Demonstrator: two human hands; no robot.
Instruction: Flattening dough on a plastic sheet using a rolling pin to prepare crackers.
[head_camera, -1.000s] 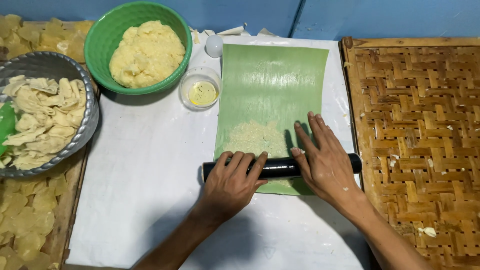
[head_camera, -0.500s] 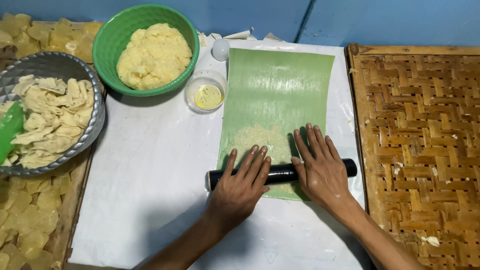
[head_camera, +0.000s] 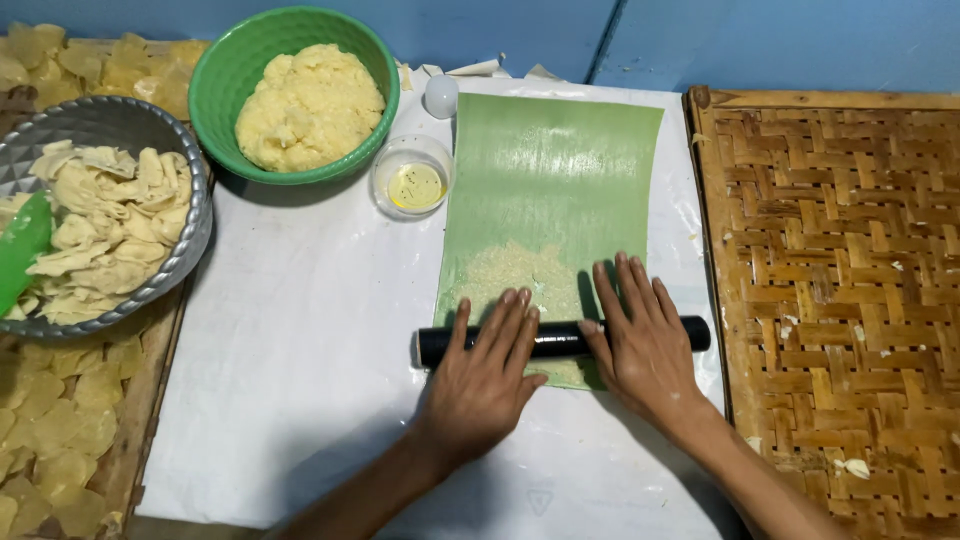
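A black rolling pin (head_camera: 560, 340) lies across the near end of a green banana leaf sheet (head_camera: 560, 170). Both my palms press flat on it: my left hand (head_camera: 485, 375) on its left part, my right hand (head_camera: 640, 335) on its right part, fingers spread forward. A flattened patch of pale dough (head_camera: 515, 275) shows under the leaf just beyond the pin. The leaf rests on a white plastic sheet (head_camera: 300, 330).
A green bowl of yellow dough (head_camera: 300, 95) sits at the back left. A small clear cup of oil (head_camera: 412, 180) is beside it. A metal basin of thin pale sheets (head_camera: 95, 225) stands at the left. A woven bamboo tray (head_camera: 840, 290) fills the right side.
The view has shifted slightly. My hands and the rolling pin stay near the leaf's near end, rolling a little toward me.
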